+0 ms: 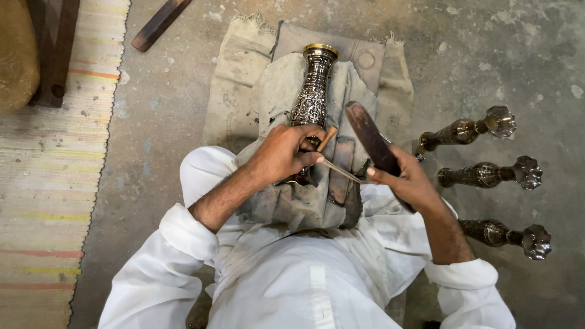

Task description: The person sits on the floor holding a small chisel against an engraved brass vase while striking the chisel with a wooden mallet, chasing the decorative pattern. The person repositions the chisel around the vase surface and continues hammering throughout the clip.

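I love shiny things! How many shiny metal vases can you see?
4. One vase lies on the cloth under the left hand. Three vases lie on the floor at the right: far, middle, near. More could be outside the picture.

Your left hand [286, 152] grips an engraved brass vase [312, 91] lying on grey cloth [268, 91] across your lap, pinching a thin chisel [341, 171]. Your right hand [405, 180] holds a dark wooden mallet [370, 137]. Three ornate vases [481, 175] lie on the concrete floor [487, 49] nearby
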A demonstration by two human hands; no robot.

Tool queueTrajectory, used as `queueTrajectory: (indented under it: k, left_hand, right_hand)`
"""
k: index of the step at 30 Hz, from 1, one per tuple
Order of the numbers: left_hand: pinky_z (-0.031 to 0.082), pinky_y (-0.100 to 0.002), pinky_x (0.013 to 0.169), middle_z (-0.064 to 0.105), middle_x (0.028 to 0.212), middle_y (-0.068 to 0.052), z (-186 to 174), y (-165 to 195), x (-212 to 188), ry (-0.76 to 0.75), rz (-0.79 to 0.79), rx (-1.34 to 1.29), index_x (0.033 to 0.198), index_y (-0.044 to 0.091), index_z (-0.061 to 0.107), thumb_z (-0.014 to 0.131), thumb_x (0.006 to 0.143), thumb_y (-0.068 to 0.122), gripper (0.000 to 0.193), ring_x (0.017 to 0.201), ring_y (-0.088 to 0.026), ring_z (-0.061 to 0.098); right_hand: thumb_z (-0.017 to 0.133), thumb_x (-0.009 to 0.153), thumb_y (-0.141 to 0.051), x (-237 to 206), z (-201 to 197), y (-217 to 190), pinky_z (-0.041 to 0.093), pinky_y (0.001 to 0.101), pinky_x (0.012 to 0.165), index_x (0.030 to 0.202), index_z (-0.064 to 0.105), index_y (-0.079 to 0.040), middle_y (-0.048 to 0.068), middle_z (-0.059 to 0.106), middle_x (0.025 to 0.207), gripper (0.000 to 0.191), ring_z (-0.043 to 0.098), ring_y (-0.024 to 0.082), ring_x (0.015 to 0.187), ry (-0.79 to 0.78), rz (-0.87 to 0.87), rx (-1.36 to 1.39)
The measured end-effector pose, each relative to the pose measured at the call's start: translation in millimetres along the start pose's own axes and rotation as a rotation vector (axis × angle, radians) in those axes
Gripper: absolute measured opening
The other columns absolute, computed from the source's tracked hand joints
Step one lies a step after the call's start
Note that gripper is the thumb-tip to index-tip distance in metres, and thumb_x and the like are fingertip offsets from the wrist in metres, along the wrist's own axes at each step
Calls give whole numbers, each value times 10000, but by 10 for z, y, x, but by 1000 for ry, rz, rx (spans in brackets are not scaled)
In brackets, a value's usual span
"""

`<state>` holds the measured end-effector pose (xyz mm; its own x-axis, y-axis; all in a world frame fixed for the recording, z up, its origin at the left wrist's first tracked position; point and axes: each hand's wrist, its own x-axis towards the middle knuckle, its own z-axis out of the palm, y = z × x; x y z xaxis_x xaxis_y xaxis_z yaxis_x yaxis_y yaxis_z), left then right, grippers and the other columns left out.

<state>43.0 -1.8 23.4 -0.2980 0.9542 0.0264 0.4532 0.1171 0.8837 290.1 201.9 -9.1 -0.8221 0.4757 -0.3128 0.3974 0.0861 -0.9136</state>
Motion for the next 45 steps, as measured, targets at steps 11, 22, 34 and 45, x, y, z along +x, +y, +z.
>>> queueTrajectory:
  k: [11,22,34,45]
  left_hand:
    - [587,-400,739,789,865,-113,51,11,-5,14,-15,60,1161,60,681,848,814,160,398,824,-249,785]
    - [575,-415,721,781,861,-134,21,36,-17,14,-14,59,1164,67,676,830,836,166,375,812,-290,777]
    - [574,-410,724,779,838,-141,8,42,-49,-9,-55,57,1184,65,675,839,834,173,402,781,-289,770]
    - [528,-389,618,750,732,-119,9,-5,-84,9,-26,-23,1201,72,675,811,856,154,380,626,-243,728]
  right_hand:
    - [784,854,-239,132,-270,-790,503,468,660,1156,638,-136,102,721,780,351,706,269,729,-34,-9,-920]
    - [769,879,-241,166,-265,-721,508,491,661,1180,613,-113,158,692,782,362,689,342,731,81,25,-876]
    - [766,888,-233,221,-247,-774,510,489,702,1130,623,-103,154,719,799,310,715,368,792,35,-49,-1024]
    - [790,888,-247,301,-329,-743,518,445,650,1132,584,-79,134,663,783,361,675,277,725,138,0,-769]
